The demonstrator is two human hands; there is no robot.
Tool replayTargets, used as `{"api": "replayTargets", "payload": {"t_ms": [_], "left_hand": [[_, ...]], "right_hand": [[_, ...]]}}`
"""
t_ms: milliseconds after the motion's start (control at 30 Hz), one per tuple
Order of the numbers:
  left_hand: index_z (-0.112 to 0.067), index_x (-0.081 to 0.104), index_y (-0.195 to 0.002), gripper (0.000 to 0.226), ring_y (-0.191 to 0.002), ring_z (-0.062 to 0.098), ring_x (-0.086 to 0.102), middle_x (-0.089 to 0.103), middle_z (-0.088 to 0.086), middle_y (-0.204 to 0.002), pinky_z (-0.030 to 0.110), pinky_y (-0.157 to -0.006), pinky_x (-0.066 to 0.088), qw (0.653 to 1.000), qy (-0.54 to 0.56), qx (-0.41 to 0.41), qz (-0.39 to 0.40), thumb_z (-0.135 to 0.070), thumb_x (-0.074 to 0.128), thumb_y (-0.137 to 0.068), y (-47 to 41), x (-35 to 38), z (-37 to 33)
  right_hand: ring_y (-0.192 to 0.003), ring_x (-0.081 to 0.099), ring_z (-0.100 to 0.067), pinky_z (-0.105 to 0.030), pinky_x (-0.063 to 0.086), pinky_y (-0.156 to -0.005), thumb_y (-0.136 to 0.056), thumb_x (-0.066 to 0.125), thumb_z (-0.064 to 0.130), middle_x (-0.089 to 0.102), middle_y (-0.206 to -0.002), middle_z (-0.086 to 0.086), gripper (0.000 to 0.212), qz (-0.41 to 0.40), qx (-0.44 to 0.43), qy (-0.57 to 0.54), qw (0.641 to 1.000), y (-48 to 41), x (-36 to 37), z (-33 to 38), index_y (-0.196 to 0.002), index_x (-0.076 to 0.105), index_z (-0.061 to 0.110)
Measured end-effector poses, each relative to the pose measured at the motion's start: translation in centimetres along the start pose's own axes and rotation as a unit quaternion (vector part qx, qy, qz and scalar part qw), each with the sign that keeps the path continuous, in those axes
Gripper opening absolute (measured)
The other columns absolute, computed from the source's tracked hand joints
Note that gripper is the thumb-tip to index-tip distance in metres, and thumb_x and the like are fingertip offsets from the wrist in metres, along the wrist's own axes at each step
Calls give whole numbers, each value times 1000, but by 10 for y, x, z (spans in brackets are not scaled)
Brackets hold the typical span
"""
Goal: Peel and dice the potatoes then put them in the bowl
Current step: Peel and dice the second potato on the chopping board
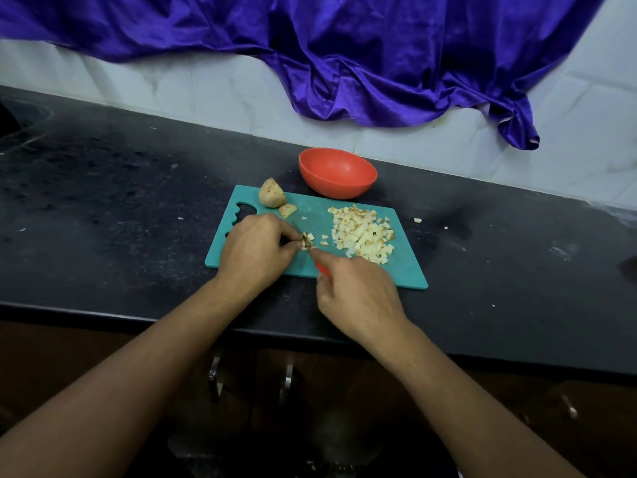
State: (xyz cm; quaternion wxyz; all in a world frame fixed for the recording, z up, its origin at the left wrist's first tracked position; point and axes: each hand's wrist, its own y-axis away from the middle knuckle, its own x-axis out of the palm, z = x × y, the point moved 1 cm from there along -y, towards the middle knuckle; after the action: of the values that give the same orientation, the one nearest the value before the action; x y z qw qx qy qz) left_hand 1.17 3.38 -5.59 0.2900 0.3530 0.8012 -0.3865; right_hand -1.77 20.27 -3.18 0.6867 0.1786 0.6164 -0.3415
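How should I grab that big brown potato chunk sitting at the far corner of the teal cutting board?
Pinch the big brown potato chunk across its rounded sides, coming from above and the left. A small potato wedge crowds its near right side, and the red plastic bowl stands further right.

Dark worktop [120,201] lies open left and right of the teal cutting board [406,267]. On the board, the diced potato pile [362,232] fills the right half. A potato half [271,193] and a smaller piece [287,210] block the far left corner. A bare strip between them leads to the red bowl [339,188] just behind. The left hand [255,250], pinching a potato bit [306,240], and the right hand [358,294], gripping a knife [322,267], crowd the near left.
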Motion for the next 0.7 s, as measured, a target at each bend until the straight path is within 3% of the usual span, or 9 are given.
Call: {"api": "replayTargets", "payload": {"t_ms": [67, 167, 233, 367, 467, 600, 700], "left_hand": [[-31, 80, -105, 15, -96, 8, 65, 75, -15, -106, 23, -78, 44, 1000, -8, 7, 3, -27, 74, -91, 2, -2, -1], [-31, 80, -106, 16, -94, 8, 66, 76, -14, -104, 25, -80, 48, 1000, -5, 6, 0, -26, 74, -92, 4, -2, -1], [-30, 81, -103, 14, -89, 6, 68, 77, -14, -97, 29, -82, 55, 1000, 17, -11, -1, -29, 77, -89, 3, -1, 2], [-29, 81, -96, 10, -83, 5, 69, 77, -14, -90, 35, -80, 59, 999, 41, -22, -8, -30, 80, -86, 4, -2, 2], [-28, 81, -95, 8, -86, 7, 68, 76, -13, -93, 29, -78, 55, 1000, 15, -7, -11, -29, 78, -87, 4, -3, 0], [-29, 81, -94, 7, -88, 8, 66, 75, -13, -94, 28, -78, 52, 1000, -6, -4, -5, -28, 78, -88, 3, -2, -1], [-28, 82, -92, 6, -85, 8, 66, 75, -12, -92, 29, -77, 53, 1000, -5, -2, -7, -27, 77, -88, 2, -2, 0]], "right_hand": [[-81, 58, -11, -32, 47, -69, -103, 52, 33, 67, -101, 5, 46, 39, 47, -78, 995, -6, -8, -7, -147, 51, 43], [-66, 56, -8, -29, 41, -57, -100, 56, 30, 62, -77, 11, 42, 38, 84, -158, 983, -13, -17, -12, -139, 59, 43], [-75, 60, -12, -30, 41, -62, -99, 55, 30, 64, -82, 10, 44, 21, 72, -136, 988, -14, -21, -7, -140, 59, 42], [-113, 63, -22, -34, 47, -82, -100, 53, 30, 69, -125, 4, 45, 19, 64, -76, 995, -18, -28, 7, -144, 56, 40], [-111, 62, -22, -33, 46, -78, -100, 53, 29, 68, -125, 3, 44, 36, 49, -50, 997, -21, -28, 14, -143, 56, 39], [-110, 63, -23, -38, 53, -84, -99, 52, 30, 69, -123, 1, 42, 25, 40, -27, 999, -22, -23, 18, -141, 58, 35], [-103, 64, -22, -36, 50, -77, -100, 51, 30, 69, -115, 0, 40, 17, 29, -11, 999, -21, -15, 17, -138, 59, 33]]}}
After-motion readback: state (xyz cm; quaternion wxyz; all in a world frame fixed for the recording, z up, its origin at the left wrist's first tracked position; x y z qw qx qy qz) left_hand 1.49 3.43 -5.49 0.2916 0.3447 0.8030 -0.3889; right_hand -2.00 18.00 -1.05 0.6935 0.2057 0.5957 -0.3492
